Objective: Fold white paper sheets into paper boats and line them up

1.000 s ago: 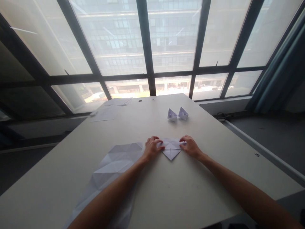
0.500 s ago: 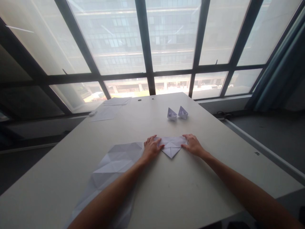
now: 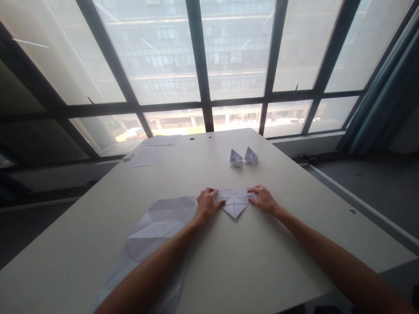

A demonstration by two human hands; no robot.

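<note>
A folded sheet of white paper (image 3: 233,198) lies flat on the table, its triangular point toward me and a straight band along its far side. My left hand (image 3: 207,204) holds the left end, thumb on the near edge and fingers at the far corner. At the right end my right hand (image 3: 263,199) holds the paper in the same way, thumb and forefinger apart across it. Beneath my left forearm spreads a large creased white sheet (image 3: 163,222). Beyond the hands stand two folded paper boats, a left one (image 3: 236,158) and a right one (image 3: 251,156).
Several flat white sheets (image 3: 147,153) lie at the table's far left, with a small white object (image 3: 127,157) beside them. The white table (image 3: 262,270) reaches to a framed window (image 3: 206,104). A blue curtain (image 3: 379,96) hangs at right.
My right hand's fingers have shifted slightly left along the paper's far edge. The left hand and the folded paper stay nearly where they were.
</note>
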